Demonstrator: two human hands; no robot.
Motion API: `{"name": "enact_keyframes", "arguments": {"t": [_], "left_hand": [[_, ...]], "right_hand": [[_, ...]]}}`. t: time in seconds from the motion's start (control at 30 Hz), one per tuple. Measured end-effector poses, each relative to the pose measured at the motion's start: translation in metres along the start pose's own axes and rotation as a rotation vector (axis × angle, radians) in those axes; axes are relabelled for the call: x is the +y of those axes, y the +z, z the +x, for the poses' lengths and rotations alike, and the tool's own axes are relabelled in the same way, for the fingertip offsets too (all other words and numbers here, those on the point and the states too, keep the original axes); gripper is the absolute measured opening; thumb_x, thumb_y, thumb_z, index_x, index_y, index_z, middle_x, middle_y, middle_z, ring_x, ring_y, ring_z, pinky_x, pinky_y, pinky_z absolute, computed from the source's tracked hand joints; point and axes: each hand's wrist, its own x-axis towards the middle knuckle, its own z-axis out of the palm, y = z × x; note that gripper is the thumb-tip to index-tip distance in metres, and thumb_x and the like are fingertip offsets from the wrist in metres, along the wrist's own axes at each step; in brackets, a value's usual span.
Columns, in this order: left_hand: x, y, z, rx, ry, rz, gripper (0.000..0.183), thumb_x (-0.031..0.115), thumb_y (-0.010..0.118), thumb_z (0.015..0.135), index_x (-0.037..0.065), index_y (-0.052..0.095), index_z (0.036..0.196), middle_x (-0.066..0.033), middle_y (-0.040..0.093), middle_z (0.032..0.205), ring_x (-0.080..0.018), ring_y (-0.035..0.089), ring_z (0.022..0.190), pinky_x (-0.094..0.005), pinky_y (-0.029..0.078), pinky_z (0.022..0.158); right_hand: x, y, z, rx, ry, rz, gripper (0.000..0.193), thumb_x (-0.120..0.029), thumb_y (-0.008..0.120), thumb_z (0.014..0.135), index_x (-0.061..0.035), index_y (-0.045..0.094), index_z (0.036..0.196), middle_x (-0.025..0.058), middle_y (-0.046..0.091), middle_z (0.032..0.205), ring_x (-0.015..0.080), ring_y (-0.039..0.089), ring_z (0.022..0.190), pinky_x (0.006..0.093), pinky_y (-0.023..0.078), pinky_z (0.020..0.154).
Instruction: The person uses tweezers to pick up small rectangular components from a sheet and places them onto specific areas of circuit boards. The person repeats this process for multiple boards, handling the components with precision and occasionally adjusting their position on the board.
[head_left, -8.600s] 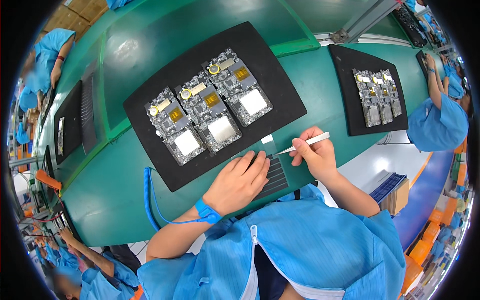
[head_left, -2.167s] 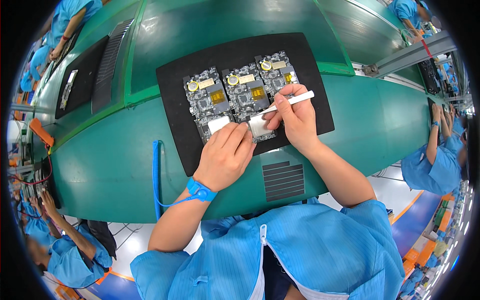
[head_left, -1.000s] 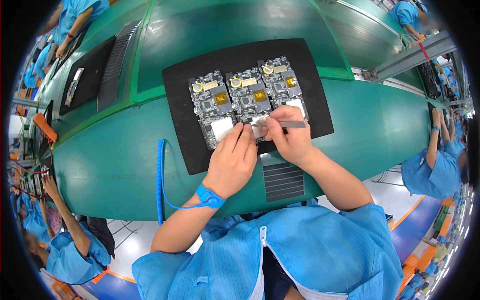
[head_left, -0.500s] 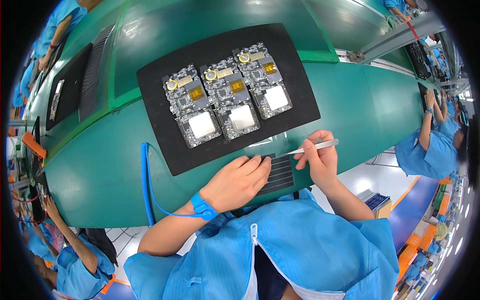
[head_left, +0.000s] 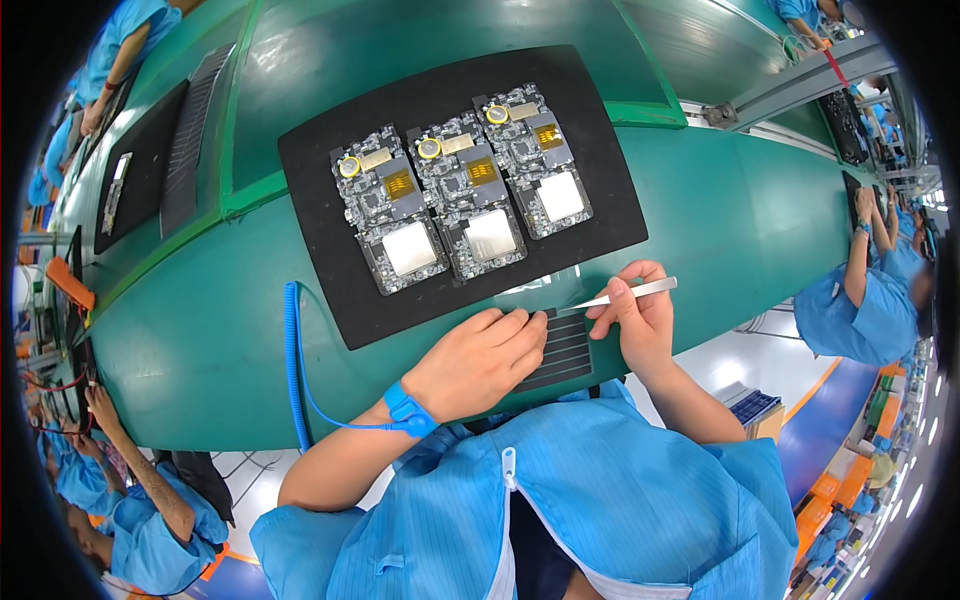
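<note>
A pair of slim silver tweezers (head_left: pixel 622 294) lies nearly level, pinched between thumb and fingers of the right hand (head_left: pixel 638 322), tips pointing left toward the ribbed dark strip (head_left: pixel 562 348). That strip — flat, grooved in rows — sits at the near edge of the black mat (head_left: pixel 330 300), just below it. The left hand (head_left: pixel 478 358) rests palm-down on the strip's left end, fingertips touching it.
</note>
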Motion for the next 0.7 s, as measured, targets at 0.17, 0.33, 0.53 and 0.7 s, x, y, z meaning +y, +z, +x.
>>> {"name": "enact_keyframes", "arguments": {"t": [0.17,0.33,0.53,0.7], "left_hand": [[0.000,0.000,0.000,0.004,0.002,0.002,0.029,0.017,0.064,0.077,0.001,0.059,0.101,-0.0092,0.058,0.113,-0.0207,0.054,0.102,-0.0321,0.045,0.084],[0.002,0.000,-0.004,0.050,-0.017,-0.007,0.026,0.015,0.063,0.077,0.001,0.060,0.098,-0.0103,0.058,0.111,-0.0214,0.055,0.103,-0.0325,0.046,0.083],[-0.007,-0.027,-0.024,0.204,-0.155,0.002,0.029,0.009,0.067,0.073,0.001,0.061,0.100,-0.0113,0.060,0.107,-0.0256,0.059,0.096,-0.0355,0.049,0.079],[-0.032,-0.039,-0.047,0.411,-0.570,0.285,0.037,0.007,0.070,0.071,-0.004,0.061,0.105,-0.0162,0.058,0.105,-0.0331,0.056,0.098,-0.0397,0.048,0.083]], "right_hand": [[0.002,0.002,0.000,-0.015,-0.015,-0.076,0.018,-0.013,0.049,0.096,-0.0030,0.037,0.105,0.0104,0.060,0.073,0.0104,0.059,0.053,0.0205,0.048,0.047],[-0.006,0.014,0.003,0.020,-0.123,0.083,0.014,-0.011,0.047,0.097,-0.0030,0.037,0.103,0.0122,0.060,0.073,0.0114,0.057,0.051,0.0214,0.047,0.046],[-0.026,0.082,0.050,-0.097,-0.062,0.228,0.014,-0.012,0.047,0.096,-0.0039,0.039,0.104,0.0131,0.060,0.073,0.0117,0.056,0.049,0.0227,0.046,0.045],[-0.016,0.139,0.089,-0.226,-0.057,0.179,0.019,-0.017,0.049,0.096,-0.0050,0.038,0.105,0.0103,0.060,0.074,0.0120,0.059,0.052,0.0216,0.048,0.047]]}}
